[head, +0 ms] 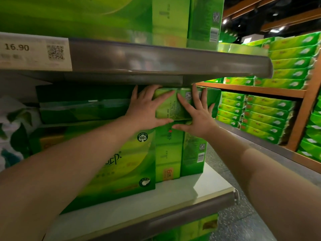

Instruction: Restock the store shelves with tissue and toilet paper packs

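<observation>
A green tissue pack (171, 108) lies on top of two upright green packs (173, 153) on the white shelf (199, 186), just under the shelf above. My left hand (147, 110) presses flat on its near end from the left, fingers spread. My right hand (198, 113) presses flat on it from the right, fingers spread over its QR code. A larger green pack (125, 164) stands at the left of the same shelf.
The grey shelf lip (156, 61) overhead carries a 16.90 price tag (34, 51) and more green packs (201, 20) above. Dark green packs (83, 103) lie deeper at left. Across the speckled aisle floor (243, 221), wooden shelving (251, 89) holds several stacked green packs.
</observation>
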